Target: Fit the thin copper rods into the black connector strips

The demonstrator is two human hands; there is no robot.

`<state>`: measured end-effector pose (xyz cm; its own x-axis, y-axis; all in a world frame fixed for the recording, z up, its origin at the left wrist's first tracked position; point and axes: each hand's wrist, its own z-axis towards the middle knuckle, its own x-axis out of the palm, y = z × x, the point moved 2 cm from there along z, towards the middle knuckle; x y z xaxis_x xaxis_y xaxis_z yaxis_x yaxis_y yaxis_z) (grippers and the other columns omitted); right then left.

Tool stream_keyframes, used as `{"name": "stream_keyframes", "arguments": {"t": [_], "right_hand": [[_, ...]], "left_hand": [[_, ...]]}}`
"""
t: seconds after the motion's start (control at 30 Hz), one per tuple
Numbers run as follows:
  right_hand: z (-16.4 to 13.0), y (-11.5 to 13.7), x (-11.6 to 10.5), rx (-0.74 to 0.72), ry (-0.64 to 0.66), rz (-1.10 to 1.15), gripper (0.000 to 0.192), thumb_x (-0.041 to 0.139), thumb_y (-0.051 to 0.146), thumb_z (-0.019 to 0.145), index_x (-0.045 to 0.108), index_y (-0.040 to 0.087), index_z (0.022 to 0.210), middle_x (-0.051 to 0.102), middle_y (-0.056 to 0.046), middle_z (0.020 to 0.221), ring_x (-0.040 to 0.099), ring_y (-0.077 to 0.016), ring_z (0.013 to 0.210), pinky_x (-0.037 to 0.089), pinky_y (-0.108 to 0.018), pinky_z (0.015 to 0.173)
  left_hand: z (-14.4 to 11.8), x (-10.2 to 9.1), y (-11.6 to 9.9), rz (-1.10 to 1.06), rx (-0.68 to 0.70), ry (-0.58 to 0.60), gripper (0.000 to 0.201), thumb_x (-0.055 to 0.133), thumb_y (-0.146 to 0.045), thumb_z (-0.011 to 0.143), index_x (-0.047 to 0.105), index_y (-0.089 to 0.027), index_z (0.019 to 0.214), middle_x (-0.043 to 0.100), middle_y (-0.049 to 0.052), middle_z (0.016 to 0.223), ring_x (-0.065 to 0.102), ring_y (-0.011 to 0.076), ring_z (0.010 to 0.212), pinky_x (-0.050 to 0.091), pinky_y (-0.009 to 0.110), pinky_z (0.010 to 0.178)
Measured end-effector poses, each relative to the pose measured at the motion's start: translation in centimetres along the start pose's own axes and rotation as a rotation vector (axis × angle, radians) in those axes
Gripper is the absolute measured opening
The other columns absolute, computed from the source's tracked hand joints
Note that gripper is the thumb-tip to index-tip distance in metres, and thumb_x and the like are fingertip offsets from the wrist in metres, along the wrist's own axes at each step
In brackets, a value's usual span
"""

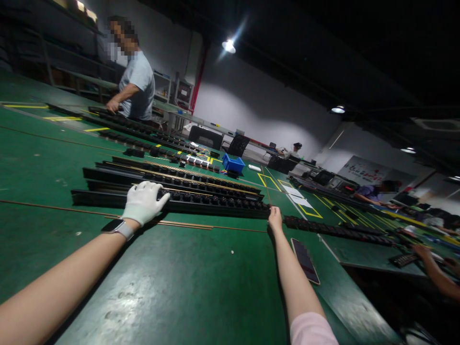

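1. A person in a grey T-shirt stands at the far left end of the green table, well beyond the nearest black strip, with one hand on other strips there.
2. The left hand, in a white glove with a watch at the wrist, lies palm down on the left part of the nearest black strip, fingers spread flat over it rather than curled around it.
3. Thin copper rods lie on the table just on the near side of that strip, running along it.
4. More black strips lie in rows just behind the nearest one.
5. A blue bin sits well behind the strip's right half.
6. The right hand, bare, touches the strip's right end; its fingers look bunched there, but whether they pinch anything cannot be told.
7. A phone lies face up on the table to the near right of the strip's right end, just beside the right forearm.
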<state>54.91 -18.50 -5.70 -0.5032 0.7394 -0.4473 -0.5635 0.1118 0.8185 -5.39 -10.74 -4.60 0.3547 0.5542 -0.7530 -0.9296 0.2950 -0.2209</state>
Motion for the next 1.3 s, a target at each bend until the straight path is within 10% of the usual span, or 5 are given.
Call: {"name": "stream_keyframes", "arguments": {"t": [0.5,0.87,1.3], "right_hand": [[-1.0,-0.9,2.0,-0.068,0.107,-0.001,0.048,0.042,0.063,0.096,0.065,0.025,0.111,0.074,-0.011,0.123,0.07,-0.0247,0.086,0.062,-0.036,0.063],[-0.3,-1.8,0.9,-0.199,0.084,-0.16,0.04,0.036,0.06,0.102,0.063,0.03,0.095,0.065,-0.011,0.107,0.066,-0.0301,0.102,0.054,-0.047,0.098],[-0.3,-0.3,-2.1,-0.389,0.087,-0.143,0.052,0.04,0.071,0.103,0.069,0.028,0.102,0.071,-0.011,0.107,0.067,-0.0306,0.104,0.055,-0.047,0.098]], "left_hand": [[0.2,-1.6,2.1,0.023,-0.115,-0.009,0.052,0.04,-0.058,0.101,0.074,-0.019,0.098,0.075,0.021,0.115,0.06,0.0401,0.121,0.038,0.054,0.104],[0.2,-1.7,1.9,0.004,-0.131,-0.04,0.049,0.042,-0.057,0.099,0.075,-0.02,0.097,0.076,0.019,0.113,0.059,0.0397,0.12,0.037,0.053,0.103],[0.2,-2.4,2.9,0.031,-0.166,-0.094,0.05,0.038,-0.054,0.102,0.071,-0.019,0.092,0.074,0.019,0.107,0.056,0.0356,0.115,0.032,0.051,0.103]]}}
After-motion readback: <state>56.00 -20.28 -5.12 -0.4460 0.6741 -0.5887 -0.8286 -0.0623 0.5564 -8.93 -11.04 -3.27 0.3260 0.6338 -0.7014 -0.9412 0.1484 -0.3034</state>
